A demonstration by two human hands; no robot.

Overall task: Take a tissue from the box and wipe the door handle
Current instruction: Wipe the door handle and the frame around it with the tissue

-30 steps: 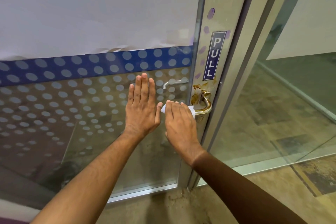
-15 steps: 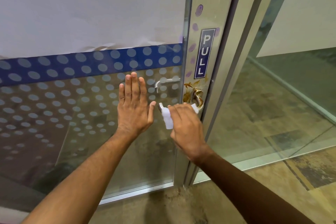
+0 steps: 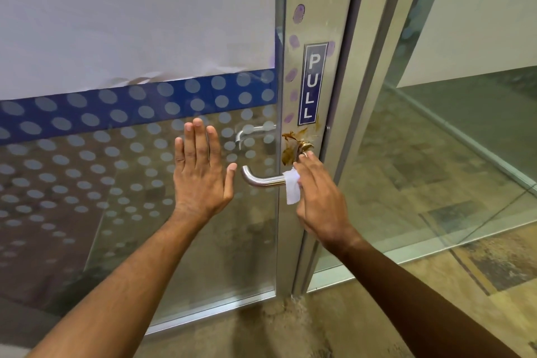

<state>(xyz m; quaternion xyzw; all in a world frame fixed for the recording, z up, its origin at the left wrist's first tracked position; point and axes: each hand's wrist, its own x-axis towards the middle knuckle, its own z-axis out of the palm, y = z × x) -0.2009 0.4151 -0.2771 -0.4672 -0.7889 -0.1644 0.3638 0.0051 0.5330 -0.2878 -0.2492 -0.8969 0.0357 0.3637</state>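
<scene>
White tissue [image 3: 292, 186] is pinched in my right hand [image 3: 321, 200], wrapped on the silver door handle [image 3: 261, 179] close to the door frame [image 3: 312, 23]. My left hand [image 3: 200, 171] lies flat on the glass [image 3: 116, 183], fingers together, left of the handle. I should press and rub toward the brown smear [image 3: 290, 144] just above the handle. The handle's bent end has free room.

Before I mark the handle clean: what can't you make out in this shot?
- Head view: the door handle's base is hidden by the right hand and tissue.
- The handle's door-facing side is turned from the camera.
- The tissue's wiping face is pressed against the metal.
- No tissue box in frame.
</scene>
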